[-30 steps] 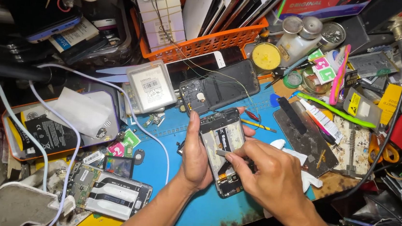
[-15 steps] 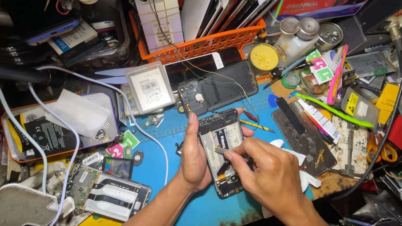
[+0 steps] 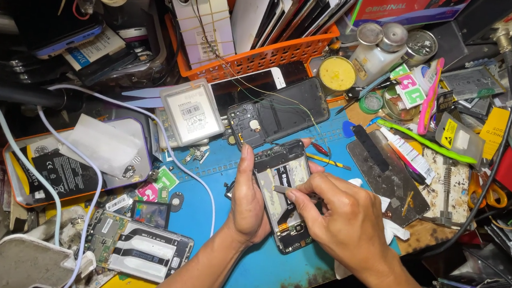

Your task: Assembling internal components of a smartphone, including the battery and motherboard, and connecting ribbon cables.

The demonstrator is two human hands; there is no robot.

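An opened phone with its back cover off lies on the blue work mat. My left hand grips the phone along its left edge, thumb raised beside it. My right hand pinches a thin metal tool, its tip resting inside the phone's open body near the middle. The phone's lower right part is hidden under my right hand.
A black phone back cover lies just behind the phone. An orange basket of phones stands at the back. A dismantled phone lies at front left, a white cable crosses the mat, and bottles, tools and a metal plate crowd the right.
Both hands stay on the phone. The right hand's tool tip has shifted only slightly inside the open phone.
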